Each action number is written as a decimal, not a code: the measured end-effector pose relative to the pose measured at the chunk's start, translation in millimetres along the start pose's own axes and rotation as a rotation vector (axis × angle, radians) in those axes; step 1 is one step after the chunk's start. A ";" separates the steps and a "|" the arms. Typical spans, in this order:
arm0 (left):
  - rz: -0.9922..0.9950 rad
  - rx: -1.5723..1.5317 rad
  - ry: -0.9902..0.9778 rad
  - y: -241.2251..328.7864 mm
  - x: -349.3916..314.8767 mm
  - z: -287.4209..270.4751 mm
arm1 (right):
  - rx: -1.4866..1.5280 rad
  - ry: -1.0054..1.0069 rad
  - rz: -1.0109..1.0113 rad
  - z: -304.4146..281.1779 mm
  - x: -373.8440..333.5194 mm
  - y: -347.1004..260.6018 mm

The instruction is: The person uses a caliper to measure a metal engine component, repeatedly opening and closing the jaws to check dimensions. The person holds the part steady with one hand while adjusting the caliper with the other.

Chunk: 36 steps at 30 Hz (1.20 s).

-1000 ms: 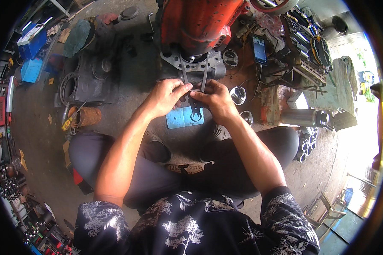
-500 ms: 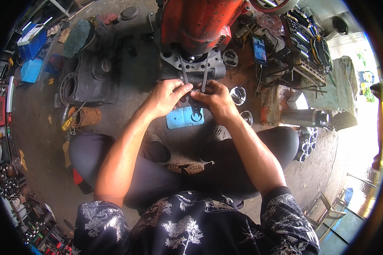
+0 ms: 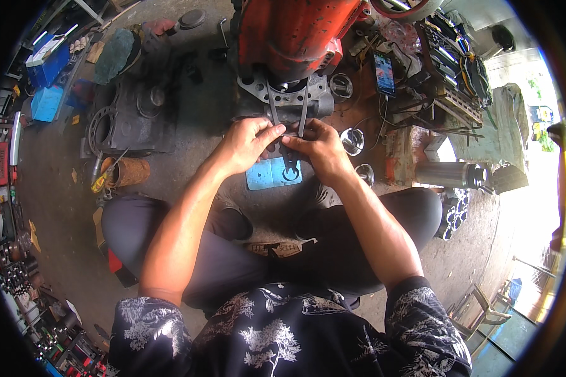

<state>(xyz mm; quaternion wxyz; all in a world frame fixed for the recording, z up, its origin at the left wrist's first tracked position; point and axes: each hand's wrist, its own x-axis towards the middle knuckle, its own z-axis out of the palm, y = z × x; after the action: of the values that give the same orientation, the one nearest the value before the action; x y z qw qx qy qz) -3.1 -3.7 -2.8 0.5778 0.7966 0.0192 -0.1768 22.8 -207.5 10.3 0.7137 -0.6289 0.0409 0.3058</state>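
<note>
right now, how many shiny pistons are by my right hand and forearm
3: one piston beyond the right hand, near the red machine; another just right of that hand; one partly behind the right forearm. Others may be hidden.

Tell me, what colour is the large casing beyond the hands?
The large casing is orange-red with dark marks, best seen in the head view.

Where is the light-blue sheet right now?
In the head view, the light-blue sheet is just left of centre, immediately below the left hand and right hand, with the red metal housing farther up beyond them.
</note>
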 end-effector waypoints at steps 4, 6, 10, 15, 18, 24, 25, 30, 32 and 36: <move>-0.001 -0.001 0.000 -1.0 0.8 0.7 | -0.015 0.009 0.014 -0.7 0.3 -0.3; -0.003 0.002 -0.001 -1.3 1.8 0.3 | 0.001 0.019 0.001 -0.2 2.1 0.4; -0.006 0.003 0.000 -0.8 2.6 -0.1 | -0.008 0.017 -0.003 -1.2 3.1 1.2; 0.000 0.005 0.009 0.0 1.0 0.0 | -0.016 0.020 -0.018 -1.2 3.5 2.3; 0.007 -0.001 0.012 0.1 0.8 0.2 | -0.009 0.005 0.003 -1.7 2.1 0.9; -0.002 0.008 0.006 -0.9 0.4 0.2 | 0.012 -0.005 0.011 0.2 -0.4 0.1; -0.004 0.006 0.007 -1.1 0.4 0.4 | -0.001 -0.002 0.009 0.1 -0.3 0.1; 0.001 0.001 0.002 -2.1 1.8 0.3 | -0.033 0.010 0.002 -0.9 2.2 1.6; -0.002 0.013 0.000 -1.9 2.4 -0.1 | -0.028 0.001 0.006 -1.6 3.5 2.4; -0.003 0.013 0.006 -1.6 2.0 -0.1 | -0.043 0.005 0.007 -2.6 4.3 3.2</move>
<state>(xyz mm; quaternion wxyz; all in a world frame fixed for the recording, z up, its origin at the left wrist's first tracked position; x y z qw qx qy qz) -1.6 -3.4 -4.8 0.5723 0.8009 0.0207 -0.1753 25.5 -208.2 5.0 0.6988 -0.6448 0.0384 0.3073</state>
